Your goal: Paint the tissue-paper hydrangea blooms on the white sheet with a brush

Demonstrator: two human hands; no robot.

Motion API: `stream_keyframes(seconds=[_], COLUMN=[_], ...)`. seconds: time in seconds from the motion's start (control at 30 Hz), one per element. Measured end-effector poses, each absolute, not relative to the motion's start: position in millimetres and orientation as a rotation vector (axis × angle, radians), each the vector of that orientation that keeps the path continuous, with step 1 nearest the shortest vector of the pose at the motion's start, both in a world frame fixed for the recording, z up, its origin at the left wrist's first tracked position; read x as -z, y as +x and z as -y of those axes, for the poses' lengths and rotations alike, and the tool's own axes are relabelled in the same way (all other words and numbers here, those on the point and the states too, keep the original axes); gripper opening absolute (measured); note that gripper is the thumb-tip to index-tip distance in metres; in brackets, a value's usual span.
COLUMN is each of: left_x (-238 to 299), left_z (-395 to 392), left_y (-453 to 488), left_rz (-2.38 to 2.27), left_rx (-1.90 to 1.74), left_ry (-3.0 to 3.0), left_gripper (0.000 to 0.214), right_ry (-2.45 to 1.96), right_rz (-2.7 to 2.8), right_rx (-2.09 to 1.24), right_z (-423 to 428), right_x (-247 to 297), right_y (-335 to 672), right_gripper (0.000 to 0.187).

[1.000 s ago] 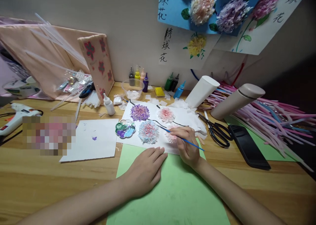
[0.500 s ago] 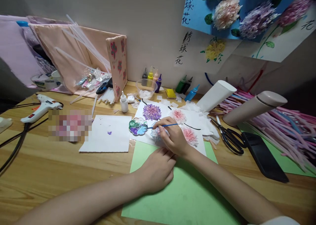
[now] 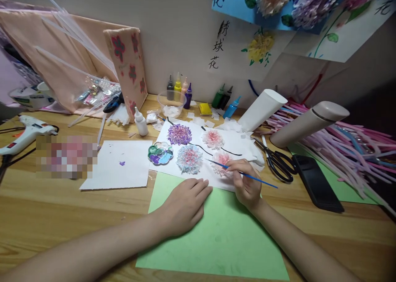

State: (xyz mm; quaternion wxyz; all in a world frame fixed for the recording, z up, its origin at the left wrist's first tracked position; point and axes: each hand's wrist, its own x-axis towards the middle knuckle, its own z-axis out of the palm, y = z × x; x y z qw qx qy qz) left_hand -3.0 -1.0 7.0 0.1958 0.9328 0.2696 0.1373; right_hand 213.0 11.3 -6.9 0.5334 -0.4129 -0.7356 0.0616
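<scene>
Two hands work near the middle. The right hand [image 3: 247, 187] pinches a thin blue brush [image 3: 256, 179] that crosses the pink flower [image 3: 220, 168] on the white sheet [image 3: 238, 144] — light strokes likely suit its frail petals. The left hand [image 3: 185, 203] lies flat and open, steadying the green sheet [image 3: 222, 240].

My right hand [image 3: 246, 186] grips a thin blue brush [image 3: 244, 174], tip by the pink paper flower [image 3: 221, 158]. My left hand [image 3: 185, 205] lies flat on green paper [image 3: 222, 236], nearer me.

Matt green paper [image 3: 222, 236] lies on the smooth wooden table [image 3: 46, 216].
</scene>
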Motion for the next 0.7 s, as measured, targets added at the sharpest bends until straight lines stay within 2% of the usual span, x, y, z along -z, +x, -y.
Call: stream_keyframes(seconds=[0.7], left_x=[-7.6], left_z=[-1.3], left_y=[-0.9], left_rz=[-0.763], left_rx=[-0.334], left_ry=[2.602], left_gripper=[0.045], right_ry=[-1.008], right_rz=[1.805], right_rx=[-0.223], right_z=[-17.3], right_x=[4.2], right_y=[211.3], right_gripper=[0.021])
